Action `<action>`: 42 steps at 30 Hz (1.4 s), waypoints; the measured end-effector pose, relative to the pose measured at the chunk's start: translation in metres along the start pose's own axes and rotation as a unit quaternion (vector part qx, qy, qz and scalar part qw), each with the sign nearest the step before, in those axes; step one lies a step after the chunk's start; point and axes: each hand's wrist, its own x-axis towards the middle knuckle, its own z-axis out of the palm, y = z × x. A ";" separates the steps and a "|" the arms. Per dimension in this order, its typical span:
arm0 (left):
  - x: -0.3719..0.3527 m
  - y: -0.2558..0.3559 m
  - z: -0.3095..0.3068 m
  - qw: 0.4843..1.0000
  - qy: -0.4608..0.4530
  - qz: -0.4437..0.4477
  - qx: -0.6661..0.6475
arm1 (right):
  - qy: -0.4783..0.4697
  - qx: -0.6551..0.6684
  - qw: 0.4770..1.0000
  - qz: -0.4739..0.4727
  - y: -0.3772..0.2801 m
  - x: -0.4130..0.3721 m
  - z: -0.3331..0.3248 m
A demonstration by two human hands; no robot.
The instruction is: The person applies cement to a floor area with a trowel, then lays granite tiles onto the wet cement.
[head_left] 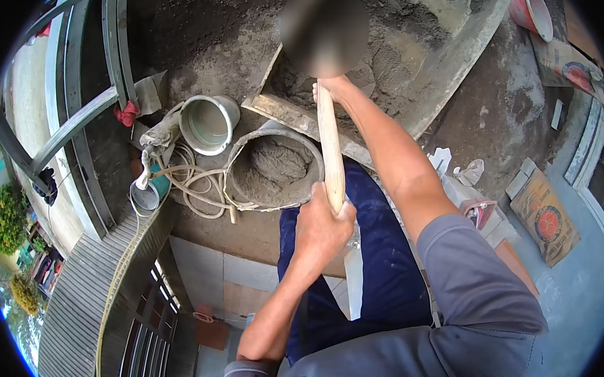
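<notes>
My left hand [320, 223] is closed round the near end of a pale wooden handle [330, 142]. Further up, my right hand [333, 88] grips the same handle, its upper part covered by a round blur that also hides the tool's far end. Beyond the hands, wet grey mortar [394, 58] lies in a wooden-sided mixing trough [457, 68]. To the left of the handle, near my left hand, stands a round bucket [320, 161] with a mound of mortar [279, 161] inside.
A bucket of greyish water [228, 113] stands left of the mortar bucket, beside a coiled hose [195, 188] and a smaller pail [147, 196]. A red bucket [539, 15] lies tilted at upper right. A paper sack [544, 216] lies at right. Metal bars [77, 136] rise at left.
</notes>
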 end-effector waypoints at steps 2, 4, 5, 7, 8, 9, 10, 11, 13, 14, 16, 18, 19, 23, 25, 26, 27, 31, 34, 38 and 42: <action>-0.018 -0.001 0.008 0.999 -0.025 -0.029 -0.017 | -0.028 0.010 0.999 0.016 0.008 -0.006 -0.006; -0.027 0.018 0.015 1.000 -0.018 -0.003 -0.024 | -0.059 0.005 0.998 0.017 -0.003 -0.020 -0.019; -0.036 0.028 0.017 0.999 -0.016 0.004 -0.028 | -0.058 0.019 0.998 0.014 -0.004 -0.029 -0.028; -0.072 0.035 0.018 0.999 -0.025 0.035 -0.022 | -0.058 0.052 0.997 0.021 0.004 -0.055 -0.045; -0.093 0.031 0.012 0.998 -0.056 0.026 -0.018 | -0.055 0.076 0.996 0.008 0.010 -0.076 -0.056; -0.114 0.023 0.005 0.996 -0.086 0.018 -0.015 | -0.052 0.098 0.994 -0.006 0.014 -0.111 -0.063; -0.135 0.006 -0.004 0.994 -0.100 0.030 -0.018 | -0.027 0.111 0.993 -0.027 0.016 -0.147 -0.061; -0.153 -0.018 -0.016 0.993 -0.113 0.039 -0.021 | -0.003 0.125 0.991 -0.046 0.026 -0.178 -0.058; -0.166 -0.103 -0.020 0.994 -0.093 0.061 0.016 | 0.054 0.136 0.983 -0.114 0.060 -0.211 -0.039; -0.155 -0.161 -0.014 0.996 -0.069 0.050 0.032 | 0.056 0.145 0.978 -0.139 0.081 -0.213 -0.029; -0.114 -0.283 0.009 0.996 -0.007 0.039 0.078 | 0.071 0.141 0.974 -0.161 0.122 -0.200 -0.005; -0.078 -0.322 0.014 0.993 0.029 0.065 0.097 | 0.101 0.128 0.968 -0.191 0.137 -0.204 0.012; -0.069 -0.324 0.019 0.992 0.026 0.087 0.085 | 0.115 0.110 0.966 -0.204 0.142 -0.207 0.012; -0.121 -0.300 0.004 0.991 -0.044 0.065 0.105 | 0.106 0.127 0.965 -0.204 0.124 -0.259 0.012; -0.140 -0.275 -0.013 0.991 -0.084 0.063 0.082 | 0.115 0.119 0.972 -0.168 0.108 -0.267 0.011; -0.143 -0.252 -0.017 0.991 -0.080 0.067 0.081 | 0.115 0.123 0.973 -0.158 0.105 -0.257 0.005; -0.143 -0.226 -0.015 0.991 -0.076 0.070 0.081 | 0.116 0.127 0.974 -0.147 0.100 -0.234 -0.005; -0.070 -0.107 0.024 0.991 -0.077 0.061 0.087 | 0.130 0.083 0.987 -0.045 0.072 -0.107 -0.061; -0.064 -0.059 0.052 0.995 -0.077 0.039 0.054 | 0.111 0.017 0.993 -0.046 0.036 -0.101 -0.089; -0.053 -0.021 0.072 0.990 -0.095 0.101 -0.025 | 0.137 0.009 0.983 -0.124 -0.043 -0.127 -0.127; 0.024 0.053 0.076 0.959 -0.127 0.188 -0.171 | 0.107 -0.026 0.981 -0.157 -0.146 -0.068 -0.166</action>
